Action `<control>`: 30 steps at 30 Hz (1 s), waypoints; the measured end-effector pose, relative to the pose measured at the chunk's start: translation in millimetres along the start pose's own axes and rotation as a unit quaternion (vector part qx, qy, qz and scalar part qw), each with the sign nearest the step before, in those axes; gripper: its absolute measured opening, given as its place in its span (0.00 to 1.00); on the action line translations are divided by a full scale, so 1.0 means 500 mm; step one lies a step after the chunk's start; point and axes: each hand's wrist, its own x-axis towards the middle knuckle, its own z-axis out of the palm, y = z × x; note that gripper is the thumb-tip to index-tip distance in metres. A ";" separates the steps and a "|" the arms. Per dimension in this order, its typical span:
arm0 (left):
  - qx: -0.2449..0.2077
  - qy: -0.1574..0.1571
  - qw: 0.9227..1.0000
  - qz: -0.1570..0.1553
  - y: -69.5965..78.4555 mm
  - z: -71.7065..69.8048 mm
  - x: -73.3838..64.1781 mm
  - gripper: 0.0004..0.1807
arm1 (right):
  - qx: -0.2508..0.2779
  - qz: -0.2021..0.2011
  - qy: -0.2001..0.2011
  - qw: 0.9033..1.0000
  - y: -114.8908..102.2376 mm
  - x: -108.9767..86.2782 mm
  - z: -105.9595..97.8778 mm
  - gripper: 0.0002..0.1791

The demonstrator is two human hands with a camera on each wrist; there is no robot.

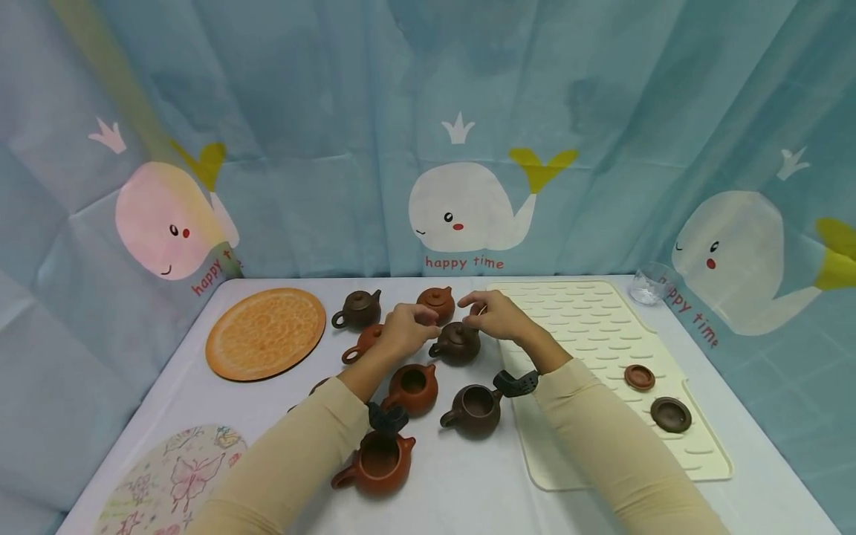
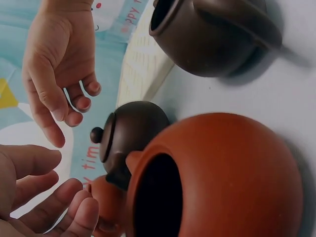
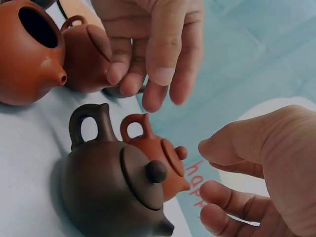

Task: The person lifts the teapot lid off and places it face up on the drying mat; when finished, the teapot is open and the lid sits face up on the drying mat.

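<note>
A dark brown lidded teapot [image 1: 458, 346] stands upright between my two hands. My left hand [image 1: 405, 330] hovers on its left, fingers loosely bent and holding nothing. Over on the other side, my right hand [image 1: 500, 316] hangs in the air, its fingers likewise bare. Both wrist views show gaps between the fingers and the dark teapot [image 3: 106, 190], whose lid is on. Just behind it sits a reddish lidded teapot [image 1: 436, 303]. Nearer me are an open reddish teapot [image 1: 414, 389] and an open dark teapot [image 1: 476, 410], both lidless.
Another open reddish teapot [image 1: 383, 464] stands by my left sleeve. A dark teapot [image 1: 360, 309] is at the back left, beside a round orange mat [image 1: 266, 334]. On the cream mat [image 1: 568, 319] lie a reddish lid [image 1: 639, 377] and a dark lid [image 1: 671, 414]. A clear cup [image 1: 646, 285] stands back right.
</note>
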 end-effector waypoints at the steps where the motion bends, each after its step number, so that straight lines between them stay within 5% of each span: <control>1: 0.006 -0.001 1.000 -0.002 -0.002 0.001 0.002 0.14 | -0.006 0.000 -0.001 1.000 0.001 0.002 0.002 0.17; 15: 0.023 -0.020 0.999 -0.014 -0.024 0.007 0.020 0.13 | -0.026 -0.009 -0.014 1.000 -0.009 0.008 0.016 0.18; 30: 0.050 -0.058 0.997 -0.008 -0.050 0.029 0.022 0.02 | -0.069 -0.019 -0.022 0.997 0.004 0.008 0.045 0.11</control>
